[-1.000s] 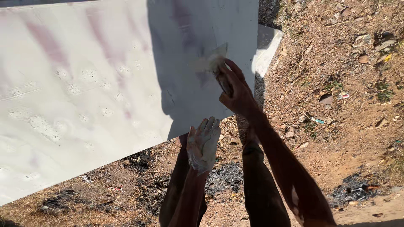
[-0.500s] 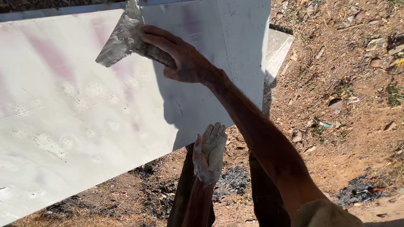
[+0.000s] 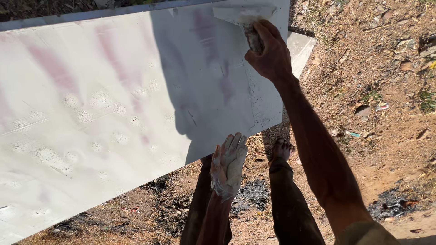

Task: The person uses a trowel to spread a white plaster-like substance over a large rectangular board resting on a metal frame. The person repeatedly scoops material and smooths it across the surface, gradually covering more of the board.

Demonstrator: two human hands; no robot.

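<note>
Gripping scraper [image 3: 243, 16] at board [image 3: 113, 113] top edge, right hand [image 3: 270, 52].

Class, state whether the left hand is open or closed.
Open: the left hand has fingers spread flat, caked in white paste, holding nothing.

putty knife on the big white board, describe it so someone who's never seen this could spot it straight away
Find the large white board tilted above bare dirt. At its top right corner the right hand presses a putty knife flat against it. Its wide pale blade, smeared with grey-white filler, is the only tool in view.
</note>
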